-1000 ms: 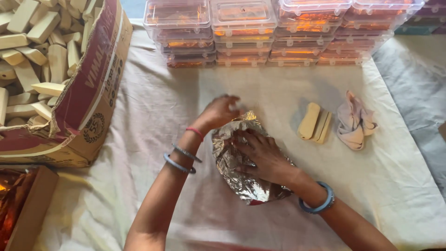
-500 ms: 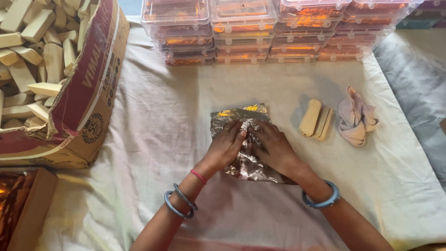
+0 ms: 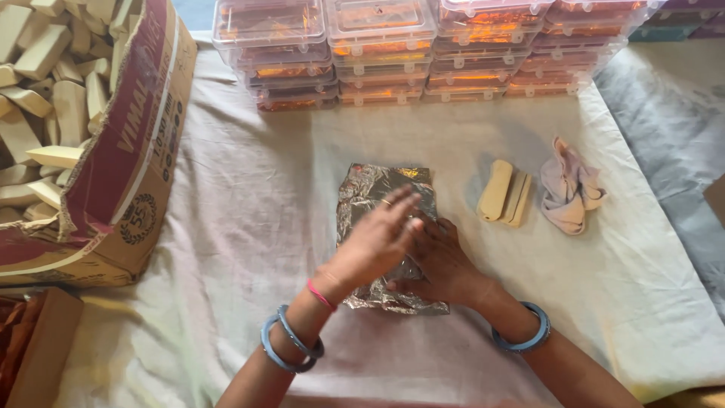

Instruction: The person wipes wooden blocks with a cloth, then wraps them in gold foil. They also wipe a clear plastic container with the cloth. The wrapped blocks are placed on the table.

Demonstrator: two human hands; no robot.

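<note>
Crinkled silver foil wrapped into a flat rectangular packet lies at the middle of the pale cloth-covered table, and both of my hands are flat on it. My left hand is open, fingers spread and palm down across the packet's centre, pressing rather than gripping; my right hand rests beside and partly under it on the lower right part of the foil, also flat and open, holding nothing closed in the fingers. I judge the step in hand to be smoothing and flattening the folds so the wrap stays shut. The next move, as I read it, calls for firm, even pressure toward the edges without tearing the thin foil. Just to the right lie two tan wooden blocks, touching each other, and beyond them a crumpled pinkish rag. Stacks of clear plastic lidded boxes with orange contents line the far edge. A torn cardboard carton full of similar wooden blocks sits at the left.
</note>
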